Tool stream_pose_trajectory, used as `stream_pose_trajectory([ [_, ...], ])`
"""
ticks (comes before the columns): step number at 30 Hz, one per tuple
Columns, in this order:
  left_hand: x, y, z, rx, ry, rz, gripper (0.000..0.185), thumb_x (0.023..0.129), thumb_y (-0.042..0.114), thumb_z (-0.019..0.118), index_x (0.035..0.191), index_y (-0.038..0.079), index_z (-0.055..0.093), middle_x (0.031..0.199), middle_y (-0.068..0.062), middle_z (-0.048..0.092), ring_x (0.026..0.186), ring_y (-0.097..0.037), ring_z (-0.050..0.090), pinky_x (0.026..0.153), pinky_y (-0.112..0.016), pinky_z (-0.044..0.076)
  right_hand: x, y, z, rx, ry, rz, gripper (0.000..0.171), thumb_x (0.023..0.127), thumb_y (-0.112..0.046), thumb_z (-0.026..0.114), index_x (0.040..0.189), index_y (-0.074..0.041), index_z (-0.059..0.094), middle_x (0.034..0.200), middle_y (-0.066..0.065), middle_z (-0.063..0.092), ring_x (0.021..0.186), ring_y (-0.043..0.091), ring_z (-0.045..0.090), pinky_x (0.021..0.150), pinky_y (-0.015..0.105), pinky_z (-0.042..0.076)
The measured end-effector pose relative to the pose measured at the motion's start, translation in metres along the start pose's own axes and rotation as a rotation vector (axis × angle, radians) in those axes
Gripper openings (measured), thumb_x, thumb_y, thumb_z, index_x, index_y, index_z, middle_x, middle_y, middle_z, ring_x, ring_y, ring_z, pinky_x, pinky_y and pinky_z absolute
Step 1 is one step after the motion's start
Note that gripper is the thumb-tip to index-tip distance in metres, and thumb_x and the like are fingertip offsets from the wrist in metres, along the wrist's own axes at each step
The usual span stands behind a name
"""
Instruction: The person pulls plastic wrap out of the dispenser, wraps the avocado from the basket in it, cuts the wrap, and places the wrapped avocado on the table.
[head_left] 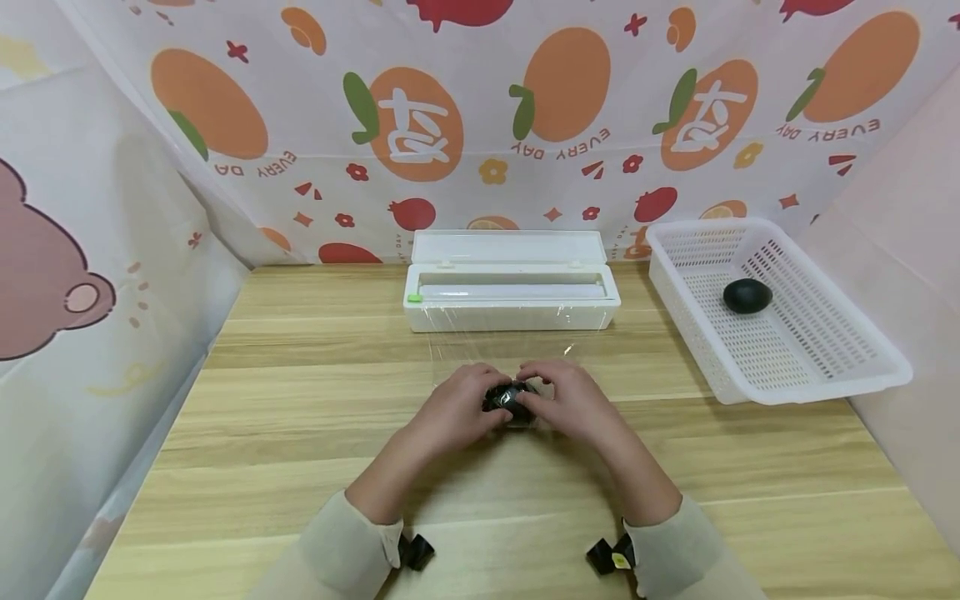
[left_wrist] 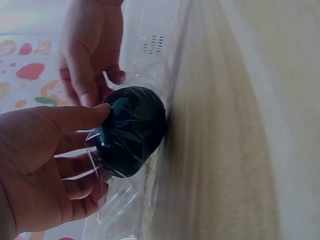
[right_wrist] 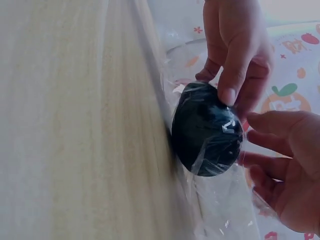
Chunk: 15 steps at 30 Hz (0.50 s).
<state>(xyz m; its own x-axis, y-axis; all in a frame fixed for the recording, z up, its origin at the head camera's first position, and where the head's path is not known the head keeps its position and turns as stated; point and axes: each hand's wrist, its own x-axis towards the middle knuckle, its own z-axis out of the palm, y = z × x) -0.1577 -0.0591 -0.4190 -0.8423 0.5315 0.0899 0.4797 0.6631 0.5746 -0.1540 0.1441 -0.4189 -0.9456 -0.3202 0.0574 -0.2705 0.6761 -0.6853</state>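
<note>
Ovoid, black and glossy, sits between the left hand and right hand, over a wooden tabletop; both are half-closed, thumbs and fingers gripping it through cling film. Wrapping seems in hand, likely calling next for snugging film stretched from the dispenser box.

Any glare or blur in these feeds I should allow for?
Head: mostly sharp, small glints on the plastic wrap; left wrist: dim, tabletop blurred; right wrist: tabletop soft too, white glare on the dark egg-shaped item.
</note>
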Motion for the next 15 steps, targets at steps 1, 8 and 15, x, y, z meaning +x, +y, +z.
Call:
stream_pose_trajectory([
  [1, 0.001, -0.001, 0.0, 0.004, -0.005, -0.006, 0.04, 0.082, 0.02, 0.08, 0.118, 0.006, 0.069, 0.114, -0.007, 0.068, 0.108, -0.025, 0.061, 0.095, -0.041, 0.049, 0.0, 0.0, 0.0, -0.008, 0.031, -0.022, 0.026, 0.089, -0.025, 0.074, 0.112, -0.016, 0.073, 0.119, 0.0, 0.069, 0.1, 0.025, 0.062, 0.081, 0.04, 0.053],
  [8, 0.007, -0.006, -0.001, -0.009, -0.065, -0.038, 0.038, 0.089, 0.022, 0.072, 0.123, 0.005, 0.067, 0.117, -0.008, 0.067, 0.11, -0.026, 0.059, 0.095, -0.042, 0.049, -0.003, -0.005, 0.002, -0.027, 0.068, -0.073, 0.034, 0.085, -0.02, 0.078, 0.117, -0.011, 0.071, 0.119, 0.001, 0.066, 0.069, 0.012, 0.053, 0.06, 0.026, 0.045],
  [15, 0.012, -0.01, -0.001, -0.022, -0.07, -0.024, 0.036, 0.091, 0.021, 0.069, 0.123, 0.004, 0.066, 0.118, -0.009, 0.067, 0.113, -0.026, 0.059, 0.099, -0.043, 0.047, 0.0, -0.007, 0.008, 0.166, 0.048, 0.012, 0.044, 0.083, -0.014, 0.078, 0.125, -0.006, 0.066, 0.13, 0.003, 0.06, 0.08, 0.01, 0.062, 0.063, 0.024, 0.052],
])
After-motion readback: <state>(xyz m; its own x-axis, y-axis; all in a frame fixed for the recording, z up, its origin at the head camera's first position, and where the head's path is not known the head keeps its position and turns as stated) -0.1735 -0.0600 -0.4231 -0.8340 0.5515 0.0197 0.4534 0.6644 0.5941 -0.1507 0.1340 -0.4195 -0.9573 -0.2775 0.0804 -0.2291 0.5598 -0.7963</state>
